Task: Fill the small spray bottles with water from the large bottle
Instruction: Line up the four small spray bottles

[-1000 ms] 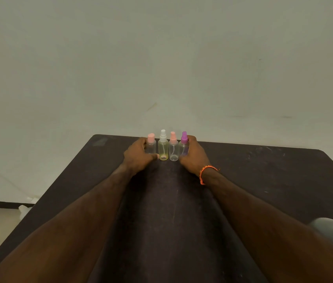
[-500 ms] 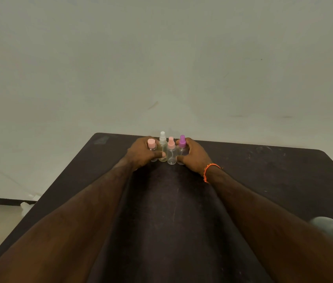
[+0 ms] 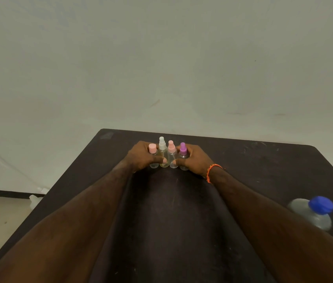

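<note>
Clear plastic spray bottles, four in a touching row, are clasped between the two hands on the table (image 3: 263, 160). The pink-capped bottle (image 3: 152, 154) is gripped by the left hand (image 3: 141, 157), its thumb curled across the front. The purple-capped bottle (image 3: 183, 155) is gripped by the right hand (image 3: 194, 160) (an orange band (image 3: 211, 172) is worn at that wrist). Between them the white-topped bottle (image 3: 162, 152) and peach-topped bottle (image 3: 171, 154) are held upright. Well to the right of the right arm, the large bottle (image 3: 313, 213) is seen, blue cap on.
</note>
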Available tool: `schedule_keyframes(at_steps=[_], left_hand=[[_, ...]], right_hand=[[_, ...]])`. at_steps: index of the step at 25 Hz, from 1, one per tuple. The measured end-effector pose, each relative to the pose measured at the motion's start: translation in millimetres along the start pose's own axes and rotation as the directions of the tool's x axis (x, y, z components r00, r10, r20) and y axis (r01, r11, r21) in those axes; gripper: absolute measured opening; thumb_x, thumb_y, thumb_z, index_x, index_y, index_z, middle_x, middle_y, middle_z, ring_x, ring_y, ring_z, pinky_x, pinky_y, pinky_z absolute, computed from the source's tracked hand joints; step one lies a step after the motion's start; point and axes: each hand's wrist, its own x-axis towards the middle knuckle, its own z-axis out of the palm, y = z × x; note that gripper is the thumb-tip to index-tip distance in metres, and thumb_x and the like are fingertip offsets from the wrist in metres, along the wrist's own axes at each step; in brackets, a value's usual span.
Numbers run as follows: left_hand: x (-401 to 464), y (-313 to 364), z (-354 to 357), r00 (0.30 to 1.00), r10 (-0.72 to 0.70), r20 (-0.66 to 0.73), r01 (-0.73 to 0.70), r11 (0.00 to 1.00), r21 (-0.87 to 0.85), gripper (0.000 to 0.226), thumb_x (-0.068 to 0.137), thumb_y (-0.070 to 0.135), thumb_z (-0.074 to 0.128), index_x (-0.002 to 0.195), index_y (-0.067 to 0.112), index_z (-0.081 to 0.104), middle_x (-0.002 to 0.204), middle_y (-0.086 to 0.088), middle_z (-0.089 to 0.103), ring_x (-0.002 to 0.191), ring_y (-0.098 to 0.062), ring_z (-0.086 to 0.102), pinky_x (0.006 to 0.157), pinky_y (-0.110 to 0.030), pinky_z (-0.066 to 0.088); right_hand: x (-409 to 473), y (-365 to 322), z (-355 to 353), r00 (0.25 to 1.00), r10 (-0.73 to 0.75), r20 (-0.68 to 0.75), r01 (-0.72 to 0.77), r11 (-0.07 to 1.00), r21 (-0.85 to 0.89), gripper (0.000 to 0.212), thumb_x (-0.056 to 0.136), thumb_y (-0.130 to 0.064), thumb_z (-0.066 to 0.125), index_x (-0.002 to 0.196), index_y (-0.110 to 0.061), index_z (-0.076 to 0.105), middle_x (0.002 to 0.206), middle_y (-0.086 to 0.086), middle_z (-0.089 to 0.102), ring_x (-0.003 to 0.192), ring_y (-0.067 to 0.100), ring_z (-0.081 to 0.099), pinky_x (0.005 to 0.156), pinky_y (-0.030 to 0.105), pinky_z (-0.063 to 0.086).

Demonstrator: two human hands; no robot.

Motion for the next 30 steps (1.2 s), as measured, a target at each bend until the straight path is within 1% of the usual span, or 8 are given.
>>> schedule_keyframes(at_steps=[4,8,10,14,20,24,27,30], left_hand=[[-36,15,5,0.997,-0.004,0.077,0.0,0.999,0.054,0.024,0.075,0.018,0.093,0.088,0.031,0.077,0.084,0.013,0.078,0.077,-0.002,0.073,0.066,-0.015,0.053],[-79,21,10,0.989,0.021,0.146,-0.034,0.995,0.092,0.023,0.072,0.018,0.095,0.086,0.026,0.078,0.083,0.012,0.078,0.075,-0.001,0.073,0.063,-0.012,0.051],[-101,22,13,0.986,0.02,0.163,-0.036,0.995,0.097,0.023,0.072,0.019,0.095,0.088,0.023,0.079,0.086,0.009,0.079,0.08,-0.006,0.074,0.068,-0.018,0.054],[-141,22,15,0.987,0.007,0.161,-0.029,0.991,0.132,0.024,0.072,0.023,0.095,0.089,0.021,0.079,0.089,0.004,0.079,0.087,-0.016,0.074,0.081,-0.036,0.06],[-183,11,9,0.993,0.015,0.121,-0.034,0.988,0.154,0.027,0.068,0.029,0.098,0.088,0.023,0.081,0.086,0.005,0.079,0.085,-0.019,0.075,0.085,-0.044,0.062],[-188,5,10,1.0,0.013,0.025,-0.019,0.965,0.26,0.03,0.07,0.042,0.095,0.088,0.026,0.077,0.086,0.008,0.077,0.086,-0.016,0.073,0.087,-0.047,0.06],[-189,5,12,0.999,0.005,-0.033,0.006,0.939,0.345,0.037,0.074,0.048,0.091,0.094,0.021,0.075,0.091,0.003,0.075,0.089,-0.018,0.07,0.091,-0.049,0.057],[-188,7,12,1.0,-0.003,-0.022,0.011,0.937,0.35,0.038,0.074,0.047,0.091,0.096,0.02,0.074,0.094,0.002,0.074,0.09,-0.018,0.069,0.091,-0.049,0.057]], right_hand=[[-39,-3,3,0.998,0.051,-0.03,-0.05,0.998,0.037,0.029,0.082,-0.015,0.077,0.11,-0.013,0.069,0.096,0.012,0.073,0.082,0.03,0.072,0.08,0.048,0.062],[-87,-8,7,0.997,0.065,-0.034,-0.064,0.997,0.029,0.024,0.081,-0.016,0.078,0.104,-0.015,0.072,0.095,0.007,0.074,0.086,0.027,0.073,0.079,0.038,0.062],[-108,-11,12,0.997,0.069,-0.017,-0.068,0.998,0.018,0.025,0.079,-0.016,0.08,0.102,-0.016,0.072,0.096,0.005,0.074,0.087,0.024,0.072,0.081,0.038,0.061],[-144,-17,24,0.998,0.07,-0.004,-0.07,0.997,-0.041,0.029,0.075,-0.021,0.083,0.102,-0.018,0.072,0.099,0.0,0.072,0.09,0.018,0.069,0.085,0.038,0.058],[-171,-29,47,0.999,0.049,0.019,-0.046,0.993,-0.108,0.037,0.076,-0.025,0.085,0.11,-0.019,0.071,0.1,-0.003,0.072,0.088,0.014,0.068,0.084,0.035,0.057],[-175,-36,47,0.999,0.033,0.026,-0.029,0.991,-0.132,0.053,0.076,-0.028,0.086,0.124,-0.02,0.065,0.106,-0.007,0.068,0.087,0.007,0.064,0.078,0.024,0.053],[-175,-31,43,0.999,0.033,-0.035,-0.038,0.985,-0.167,0.063,0.075,-0.035,0.086,0.131,-0.018,0.062,0.117,-0.003,0.067,0.099,0.013,0.063,0.092,0.033,0.054],[-177,-29,42,0.997,0.07,-0.035,-0.075,0.984,-0.16,0.071,0.077,-0.035,0.086,0.138,-0.015,0.057,0.129,0.002,0.064,0.109,0.019,0.062,0.098,0.035,0.051]])
